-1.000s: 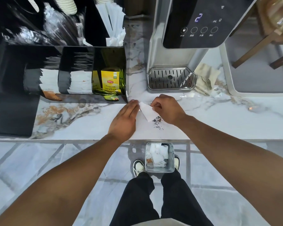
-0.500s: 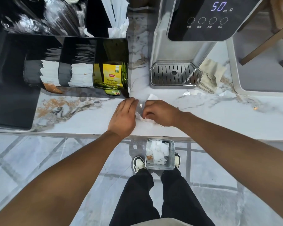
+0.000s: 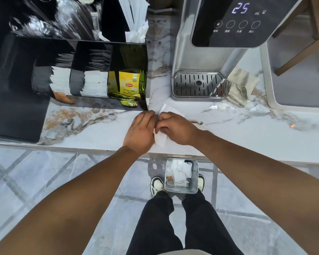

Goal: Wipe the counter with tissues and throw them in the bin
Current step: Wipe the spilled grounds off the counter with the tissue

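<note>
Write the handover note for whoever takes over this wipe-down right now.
Left hand: flat on the counter, fingers against the tissue.
Right hand: closed over the tissue, pressing it to the counter.
Bin: on the floor below the counter edge, between the feet, already holding used tissues.
Done: tissue gathered under both hands; no loose specks visible around it.
Left: finish the wipe, lift the tissue, drop it in the bin.

A black organizer [image 3: 17, 107] stands at the left, holding white sachets [image 3: 92, 85] and yellow Lipton tea bags [image 3: 129, 85]. To its right stands a water dispenser [image 3: 226, 24] showing "25", with a metal drip tray [image 3: 199, 87]. A crumpled beige cloth [image 3: 241, 87] lies just beside the tray.
</note>
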{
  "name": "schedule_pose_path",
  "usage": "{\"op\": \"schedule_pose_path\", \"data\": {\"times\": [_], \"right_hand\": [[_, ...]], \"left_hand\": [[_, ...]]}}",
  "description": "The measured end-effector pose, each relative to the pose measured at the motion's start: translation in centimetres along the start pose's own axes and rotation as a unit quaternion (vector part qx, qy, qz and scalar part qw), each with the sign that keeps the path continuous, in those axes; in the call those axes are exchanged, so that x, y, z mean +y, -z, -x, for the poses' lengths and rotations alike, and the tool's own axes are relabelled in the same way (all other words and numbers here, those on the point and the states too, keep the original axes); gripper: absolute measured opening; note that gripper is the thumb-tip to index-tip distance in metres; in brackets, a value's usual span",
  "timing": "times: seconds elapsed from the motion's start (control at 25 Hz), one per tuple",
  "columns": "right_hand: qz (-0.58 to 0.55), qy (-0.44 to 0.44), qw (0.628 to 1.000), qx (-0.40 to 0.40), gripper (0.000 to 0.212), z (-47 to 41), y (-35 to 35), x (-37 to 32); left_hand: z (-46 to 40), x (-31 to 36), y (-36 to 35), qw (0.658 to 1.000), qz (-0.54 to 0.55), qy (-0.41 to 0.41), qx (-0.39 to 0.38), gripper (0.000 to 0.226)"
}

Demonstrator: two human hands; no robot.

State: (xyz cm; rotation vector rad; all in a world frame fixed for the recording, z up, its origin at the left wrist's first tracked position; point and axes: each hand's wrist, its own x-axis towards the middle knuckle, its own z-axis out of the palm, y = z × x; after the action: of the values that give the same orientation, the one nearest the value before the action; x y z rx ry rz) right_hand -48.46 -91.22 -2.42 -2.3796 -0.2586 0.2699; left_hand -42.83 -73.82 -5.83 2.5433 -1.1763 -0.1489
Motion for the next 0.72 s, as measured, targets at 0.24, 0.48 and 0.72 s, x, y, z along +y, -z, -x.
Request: {"op": "schedule_pose_path", "data": {"times": [0.24, 0.48, 0.72], "right_hand": [[0.059, -0.022, 0.985, -0.160, 0.026, 1.9, 2.3, 1.5], [0.020, -0.102, 0.992, 0.068, 0.022, 1.8, 3.5, 2.5], [-0.011, -0.128, 0.983, 0.133, 0.022, 4.3, 1.3, 3.0]], "left_hand": [[0.1, 0.3, -0.2, 0.999, -0.022, -0.028, 0.022, 0.043], [-1.6, 1.7, 0.1, 0.998, 0.008, -0.061, -0.018, 0.056], [-4.3, 2.8, -0.8, 0.998, 0.033, -0.030, -0.053, 0.064]]}}
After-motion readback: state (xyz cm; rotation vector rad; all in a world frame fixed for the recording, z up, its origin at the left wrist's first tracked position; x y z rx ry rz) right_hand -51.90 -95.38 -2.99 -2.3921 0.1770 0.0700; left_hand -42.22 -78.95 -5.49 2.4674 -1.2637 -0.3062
